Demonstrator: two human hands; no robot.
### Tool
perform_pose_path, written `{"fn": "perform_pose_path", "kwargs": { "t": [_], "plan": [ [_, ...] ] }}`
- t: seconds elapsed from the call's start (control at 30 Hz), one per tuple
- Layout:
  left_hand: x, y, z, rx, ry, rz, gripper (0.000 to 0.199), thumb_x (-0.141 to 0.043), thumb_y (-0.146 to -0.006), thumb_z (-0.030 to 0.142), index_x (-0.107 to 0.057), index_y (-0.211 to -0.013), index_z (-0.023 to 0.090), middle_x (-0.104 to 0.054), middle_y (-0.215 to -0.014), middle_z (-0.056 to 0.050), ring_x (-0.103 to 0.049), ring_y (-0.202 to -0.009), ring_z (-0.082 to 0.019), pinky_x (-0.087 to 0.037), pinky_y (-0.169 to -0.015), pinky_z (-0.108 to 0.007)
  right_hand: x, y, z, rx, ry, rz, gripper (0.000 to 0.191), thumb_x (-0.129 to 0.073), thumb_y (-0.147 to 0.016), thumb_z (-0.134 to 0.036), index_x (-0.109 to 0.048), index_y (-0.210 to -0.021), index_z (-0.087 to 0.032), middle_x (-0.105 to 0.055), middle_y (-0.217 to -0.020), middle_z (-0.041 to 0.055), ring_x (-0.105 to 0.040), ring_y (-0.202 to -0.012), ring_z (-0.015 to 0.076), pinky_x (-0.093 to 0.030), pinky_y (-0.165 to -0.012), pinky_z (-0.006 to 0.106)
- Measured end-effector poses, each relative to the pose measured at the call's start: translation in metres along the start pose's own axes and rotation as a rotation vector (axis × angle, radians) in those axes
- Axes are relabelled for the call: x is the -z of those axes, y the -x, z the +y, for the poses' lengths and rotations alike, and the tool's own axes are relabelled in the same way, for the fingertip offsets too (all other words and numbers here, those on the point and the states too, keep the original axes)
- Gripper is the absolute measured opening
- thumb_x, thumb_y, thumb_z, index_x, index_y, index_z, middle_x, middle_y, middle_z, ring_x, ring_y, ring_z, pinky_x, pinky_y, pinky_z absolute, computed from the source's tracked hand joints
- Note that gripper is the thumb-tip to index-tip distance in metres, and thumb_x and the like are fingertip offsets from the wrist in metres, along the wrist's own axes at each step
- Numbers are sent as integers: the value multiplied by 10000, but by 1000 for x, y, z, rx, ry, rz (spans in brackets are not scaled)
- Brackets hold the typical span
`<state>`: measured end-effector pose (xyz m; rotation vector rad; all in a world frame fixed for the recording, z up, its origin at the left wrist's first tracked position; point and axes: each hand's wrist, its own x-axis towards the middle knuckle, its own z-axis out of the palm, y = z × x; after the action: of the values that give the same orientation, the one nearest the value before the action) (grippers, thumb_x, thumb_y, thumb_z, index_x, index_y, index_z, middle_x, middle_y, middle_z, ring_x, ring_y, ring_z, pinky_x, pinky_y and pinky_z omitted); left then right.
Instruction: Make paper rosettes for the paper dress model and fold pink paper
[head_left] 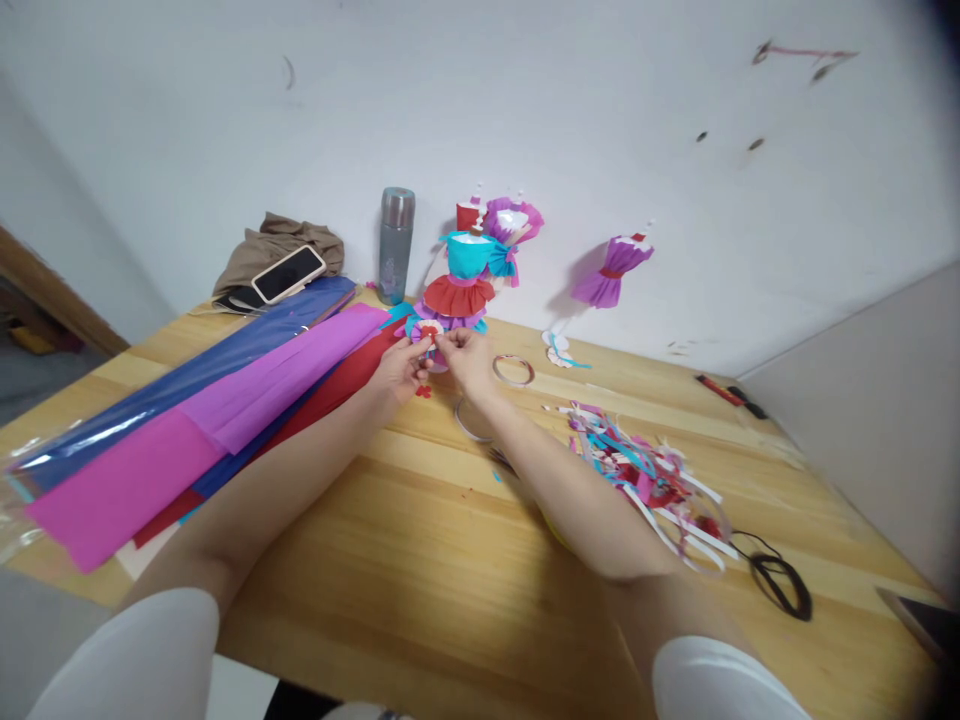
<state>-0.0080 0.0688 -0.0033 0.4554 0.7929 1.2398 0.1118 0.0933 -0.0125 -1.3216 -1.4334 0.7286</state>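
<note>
The paper rosette (429, 328), apparently light and easily crushed, was best held by its near rim, where left hand (405, 370) and right hand (466, 360) pinched it.

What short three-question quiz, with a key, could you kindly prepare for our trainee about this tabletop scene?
1. Multiple choice: At which thing do the fingers of the left hand and right hand meet?
A) phone
B) paper rosette
C) coil of black cord

2. True or false: The flask is lying on its side.

3. Open question: What colour is the belt on the rightmost purple dress?

Key:
1. B, the paper rosette.
2. False; the flask stands upright.
3. Red.
</note>
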Motion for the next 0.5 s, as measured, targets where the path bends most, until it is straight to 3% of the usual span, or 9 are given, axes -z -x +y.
{"fn": "perform_pose_path", "kwargs": {
  "t": [0.5],
  "plan": [
    [0, -8, -1, -67, -34, 12, 149, -691, -816, 58, -579, -802, 155, -603, -614, 49, -496, -434, -17, -280, -382, -125, 11, 15, -3, 12, 23, -31, 195, -631, -746, -343, -664, -662, -170, -646, -639, 23, -523, -597, 149, -407, -594, 284]
  ]
}}
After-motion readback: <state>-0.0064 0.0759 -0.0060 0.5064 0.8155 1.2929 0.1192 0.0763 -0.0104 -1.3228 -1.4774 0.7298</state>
